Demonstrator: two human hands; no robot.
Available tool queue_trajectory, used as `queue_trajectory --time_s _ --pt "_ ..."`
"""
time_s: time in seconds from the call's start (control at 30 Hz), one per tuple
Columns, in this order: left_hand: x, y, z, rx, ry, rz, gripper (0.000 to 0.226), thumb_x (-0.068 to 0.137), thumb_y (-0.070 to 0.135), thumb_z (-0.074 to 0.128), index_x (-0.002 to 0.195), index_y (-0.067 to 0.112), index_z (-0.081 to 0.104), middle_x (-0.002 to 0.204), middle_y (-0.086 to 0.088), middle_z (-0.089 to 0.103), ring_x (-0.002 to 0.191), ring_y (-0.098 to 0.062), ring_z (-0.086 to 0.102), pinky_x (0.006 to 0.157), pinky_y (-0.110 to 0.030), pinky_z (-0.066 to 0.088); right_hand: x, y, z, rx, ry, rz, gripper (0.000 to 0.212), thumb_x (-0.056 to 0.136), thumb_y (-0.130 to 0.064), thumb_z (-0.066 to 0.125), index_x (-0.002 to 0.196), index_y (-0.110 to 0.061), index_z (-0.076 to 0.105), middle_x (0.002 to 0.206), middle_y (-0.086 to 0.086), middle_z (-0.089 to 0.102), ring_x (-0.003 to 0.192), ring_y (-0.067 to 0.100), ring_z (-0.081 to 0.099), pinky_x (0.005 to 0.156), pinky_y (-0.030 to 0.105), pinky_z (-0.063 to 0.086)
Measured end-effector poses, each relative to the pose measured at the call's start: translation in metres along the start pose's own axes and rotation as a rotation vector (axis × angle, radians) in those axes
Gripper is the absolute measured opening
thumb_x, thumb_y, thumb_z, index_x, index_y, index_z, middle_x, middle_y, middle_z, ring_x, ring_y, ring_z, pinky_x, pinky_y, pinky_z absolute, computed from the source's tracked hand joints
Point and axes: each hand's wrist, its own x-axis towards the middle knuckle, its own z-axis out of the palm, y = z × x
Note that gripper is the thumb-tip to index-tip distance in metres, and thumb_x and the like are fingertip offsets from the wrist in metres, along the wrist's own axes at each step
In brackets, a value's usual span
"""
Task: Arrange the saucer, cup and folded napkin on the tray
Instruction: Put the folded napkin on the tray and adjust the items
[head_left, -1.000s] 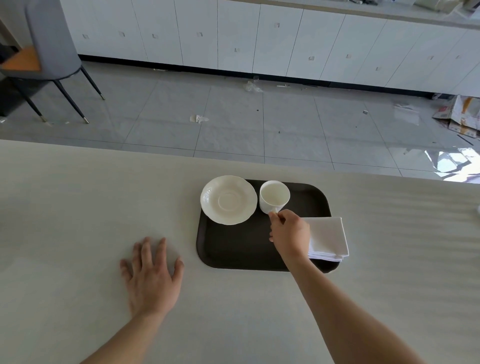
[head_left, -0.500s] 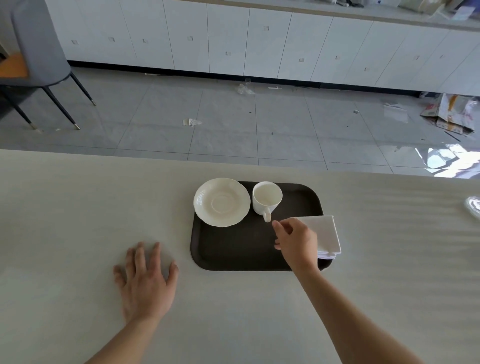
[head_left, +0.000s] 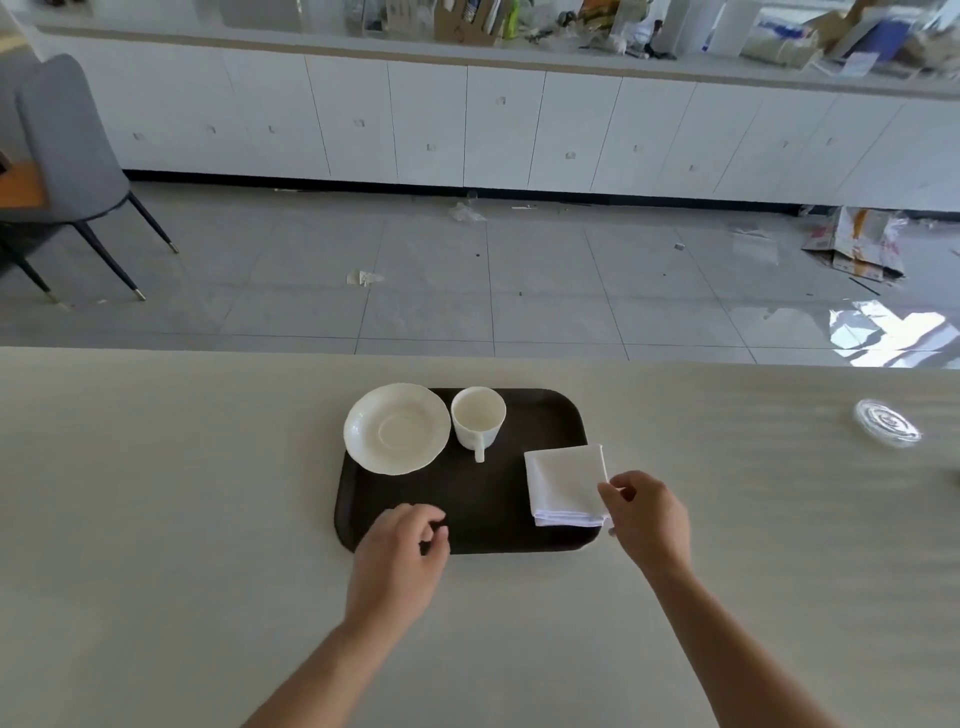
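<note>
Presently: dark brown rectangular plastic tray (head_left: 467, 519) bears white scalloped saucer (head_left: 397, 428), white handled cup (head_left: 478, 418), folded white cloth napkin (head_left: 566, 486). Right hand (head_left: 647, 514) pinches napkin's overhanging right edge; slide it inward, square. Left hand (head_left: 400, 556) loosely curled, empty, at tray's near rim.

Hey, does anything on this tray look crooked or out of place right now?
Yes. The saucer hangs over the tray's far-left edge, and the cup stands beside it, not on it. The folded napkin reaches the right rim, where the right hand is at its corner. Nothing spilled or broken.
</note>
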Motion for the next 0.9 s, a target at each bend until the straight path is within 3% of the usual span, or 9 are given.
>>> queue_trajectory --time_s 0.13,0.27,0.33,0.4,0.43,0.57,0.67,0.73,0.9 --pt "0.020 0.046 0.042 -0.080 -0.146 -0.050 0.018 0.087 0.028 0.063 0.102 0.021 0.068 0.077 0.011 0.057 0.071 -0.007 0.054 0.068 -0.024 0.046 0.007 0.007 -0.002 -0.092 -0.033 -0.012 0.032 0.093 -0.031 0.066 0.117 -0.010 0.070 0.104 0.008 0.071 0.092 0.027 0.067 0.073 0.029 0.040" --pt "0.043 0.067 0.069 -0.125 -0.218 -0.228 0.030 0.090 0.034 0.057 0.112 0.016 0.067 0.095 0.002 0.071 0.089 -0.012 0.062 0.075 -0.023 0.043 0.012 0.008 0.000 -0.111 -0.126 0.047 0.031 0.094 -0.038 0.060 0.108 -0.012 0.072 0.094 0.008 0.075 0.085 0.024 0.065 0.069 0.028 0.041" --pt "0.054 0.074 0.076 -0.142 -0.250 -0.344 0.029 0.089 0.035 0.056 0.097 0.011 0.070 0.086 -0.006 0.071 0.086 -0.022 0.064 0.073 -0.032 0.045 0.014 0.008 0.002 -0.132 -0.148 0.041 0.025 0.094 -0.036 0.057 0.090 -0.014 0.069 0.082 0.007 0.071 0.074 0.022 0.060 0.063 0.028 0.040" --pt "0.059 0.078 0.082 -0.149 -0.310 -0.417 0.034 0.088 0.034 0.056 0.064 0.010 0.059 0.061 -0.010 0.058 0.060 -0.025 0.054 0.060 -0.036 0.042 0.015 0.009 0.004 -0.136 -0.150 0.042 0.020 0.094 -0.031 0.056 0.079 -0.017 0.060 0.076 0.005 0.066 0.069 0.023 0.057 0.061 0.029 0.040" --pt "0.060 0.080 0.084 -0.145 -0.339 -0.444 0.037 0.087 0.033 0.056 0.057 0.011 0.052 0.056 -0.008 0.054 0.054 -0.023 0.049 0.056 -0.034 0.039 0.016 0.010 0.005 -0.131 -0.153 0.048 0.021 0.094 -0.029 0.056 0.078 -0.016 0.060 0.075 0.006 0.067 0.069 0.024 0.059 0.061 0.030 0.042" --pt "0.065 0.086 0.093 -0.120 -0.349 -0.495 0.030 0.083 0.024 0.065 0.056 0.017 0.054 0.054 0.004 0.055 0.052 -0.013 0.051 0.046 -0.023 0.031 0.019 0.011 0.008 -0.124 -0.161 0.057 0.018 0.090 -0.021 0.061 0.080 -0.008 0.068 0.070 0.009 0.072 0.069 0.029 0.068 0.062 0.034 0.052" --pt "0.068 0.089 0.097 -0.185 -0.366 -0.573 0.015 0.077 0.017 0.071 0.064 0.019 0.065 0.063 0.003 0.065 0.064 -0.017 0.065 0.051 -0.025 0.047 0.019 0.012 0.012 -0.142 -0.138 0.038 0.016 0.090 -0.017 0.063 0.079 -0.005 0.066 0.070 0.009 0.069 0.064 0.026 0.058 0.056 0.032 0.042" --pt "0.071 0.089 0.099 -0.282 -0.354 -0.663 0.014 0.073 0.014 0.074 0.068 0.023 0.065 0.072 -0.001 0.071 0.071 -0.021 0.070 0.067 -0.036 0.060 0.021 0.012 0.012 -0.118 -0.123 0.032 0.018 0.089 -0.015 0.063 0.075 -0.003 0.064 0.069 0.012 0.068 0.061 0.027 0.054 0.054 0.031 0.038" --pt "0.080 0.085 0.105 -0.499 -0.194 -0.692 0.024 0.071 0.010 0.076 0.076 0.028 0.061 0.081 0.001 0.071 0.074 -0.018 0.071 0.072 -0.041 0.061 0.033 0.004 0.012 -0.021 -0.097 0.023 0.023 0.087 -0.014 0.064 0.066 -0.005 0.060 0.063 0.012 0.067 0.066 0.033 0.065 0.053 0.033 0.045"
